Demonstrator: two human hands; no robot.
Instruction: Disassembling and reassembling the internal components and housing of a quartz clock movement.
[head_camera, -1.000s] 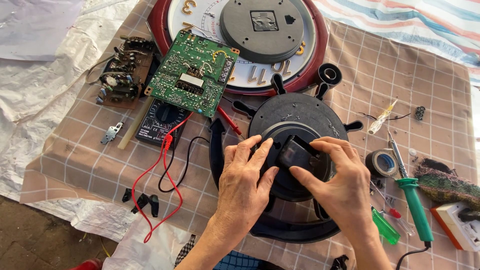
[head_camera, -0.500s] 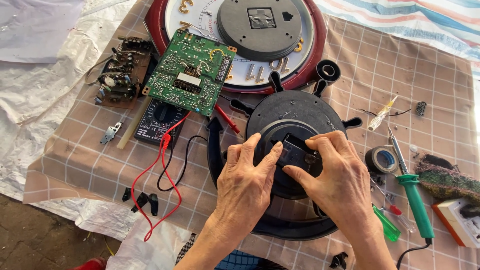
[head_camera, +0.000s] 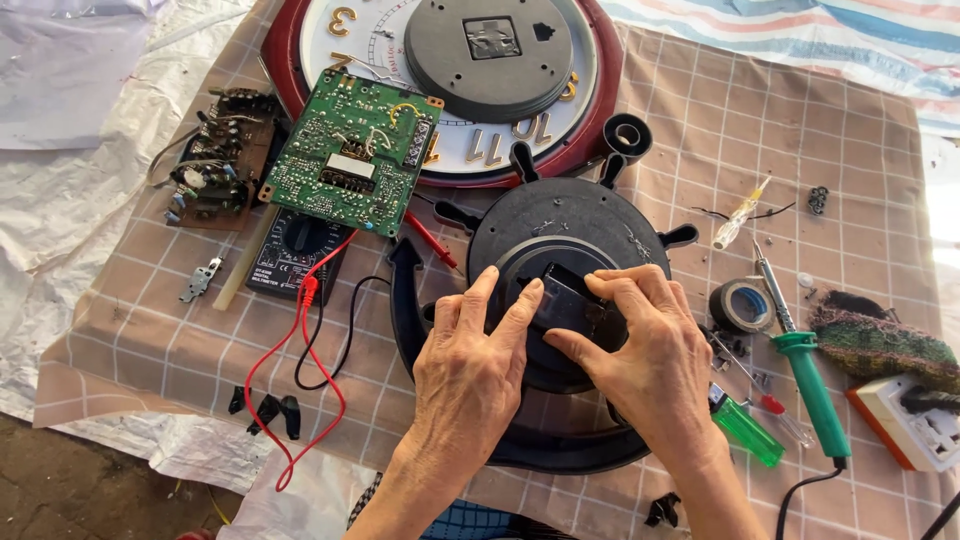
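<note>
Change: against half a second ago my view sits a touch nearer and both hands press in tighter on the small black box (head_camera: 572, 300); a second ago I had it lifted clear between my fingers, now it lies low on the disc.
Meaning: I judge the box is being seated, not carried any more.
Left hand (head_camera: 470, 375): fingers together, flat against the box's left edge, pressing rather than gripping.
Right hand (head_camera: 650, 350): fingers pinched on the box's right and near side, thumb tucked under.
Box place: middle of the round black housing (head_camera: 560, 230), inside its inner ring, between my two hands.
Box axis: long side runs from far-left to near-right, tilted a bit; which end is the front I cannot tell.
Left of me: green circuit board (head_camera: 350, 150) over a black meter (head_camera: 295, 250), red lead (head_camera: 300, 380) trailing near.
Far: red-rimmed clock face (head_camera: 310, 60).
Right: green-handled soldering iron (head_camera: 805, 370), tape roll (head_camera: 740, 303).
</note>
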